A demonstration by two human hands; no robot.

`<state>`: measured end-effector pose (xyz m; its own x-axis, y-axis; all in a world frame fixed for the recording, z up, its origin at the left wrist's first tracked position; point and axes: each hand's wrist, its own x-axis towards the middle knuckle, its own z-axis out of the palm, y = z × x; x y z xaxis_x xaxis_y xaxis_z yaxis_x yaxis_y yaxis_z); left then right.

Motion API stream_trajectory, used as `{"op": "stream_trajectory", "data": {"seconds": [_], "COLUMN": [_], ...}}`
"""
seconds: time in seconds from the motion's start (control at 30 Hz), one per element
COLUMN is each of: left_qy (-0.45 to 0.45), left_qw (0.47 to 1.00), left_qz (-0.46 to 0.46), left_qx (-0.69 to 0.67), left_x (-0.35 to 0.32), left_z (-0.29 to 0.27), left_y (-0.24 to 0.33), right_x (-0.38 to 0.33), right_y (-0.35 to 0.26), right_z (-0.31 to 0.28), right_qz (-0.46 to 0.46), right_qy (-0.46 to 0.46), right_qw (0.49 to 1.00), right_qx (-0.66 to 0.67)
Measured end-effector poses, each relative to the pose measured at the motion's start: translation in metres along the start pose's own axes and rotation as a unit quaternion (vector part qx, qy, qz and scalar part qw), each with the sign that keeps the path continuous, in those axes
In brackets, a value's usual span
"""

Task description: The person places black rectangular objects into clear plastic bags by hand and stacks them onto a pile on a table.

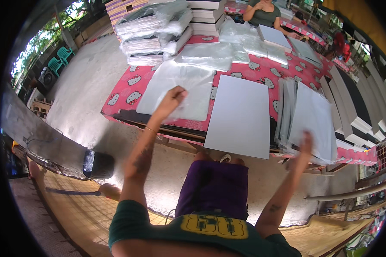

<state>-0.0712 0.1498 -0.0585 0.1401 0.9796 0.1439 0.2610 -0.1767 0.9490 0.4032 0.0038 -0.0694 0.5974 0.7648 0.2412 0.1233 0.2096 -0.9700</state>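
My left hand [173, 102] is closed, its fingers pinched over the top of a pile of clear plastic bags [197, 105] at the left of the table; the film seems lifted at the fingertips. In front of me lies a stack of plain white sheets or boards [240, 115], its near end jutting past the table edge. My right hand [303, 150], smeared by motion, is at the near end of a pile of white sheets in clear plastic [315, 115]. Its fingers cannot be made out.
Plastic-wrapped bundles [152, 32] rise at the back left beside stacked thick white blocks [206, 17]. More white blocks with dark faces [347, 98] lean at the right. Across the pink patterned table [126, 83] sits another person [266, 15]. A dark box-like object [101, 165] is on my left.
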Motion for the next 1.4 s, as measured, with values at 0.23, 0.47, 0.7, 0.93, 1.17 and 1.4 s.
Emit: {"op": "stream_trajectory", "data": {"seconds": [0.23, 0.47, 0.7, 0.93, 1.17, 1.4], "left_qy": [0.155, 0.174, 0.560, -0.077, -0.053, 0.202], "left_qw": [0.975, 0.980, 0.770, 0.879, 0.990, 0.973], "left_qz": [0.153, 0.088, 0.233, 0.123, 0.080, 0.112], "left_qx": [0.053, 0.045, -0.199, 0.455, -0.103, -0.028], "left_x": [-0.079, -0.063, -0.022, 0.004, -0.073, -0.066], "left_z": [0.139, 0.119, -0.071, -0.027, 0.140, 0.090], "left_y": [0.093, 0.024, 0.066, -0.028, 0.070, 0.063], "right_x": [-0.106, -0.070, -0.001, -0.048, -0.103, -0.091], "right_y": [-0.001, 0.040, -0.019, -0.038, -0.062, -0.034], "right_z": [0.179, 0.119, -0.003, 0.085, 0.145, 0.103], "right_qz": [0.212, 0.305, 0.248, 0.050, 0.215, 0.228], "right_qy": [-0.314, -0.218, -0.005, -0.213, -0.328, -0.377], "right_qw": [0.868, 0.787, 0.884, 0.946, 0.819, 0.702], "right_qx": [0.321, 0.490, 0.396, 0.238, 0.419, 0.560]}}
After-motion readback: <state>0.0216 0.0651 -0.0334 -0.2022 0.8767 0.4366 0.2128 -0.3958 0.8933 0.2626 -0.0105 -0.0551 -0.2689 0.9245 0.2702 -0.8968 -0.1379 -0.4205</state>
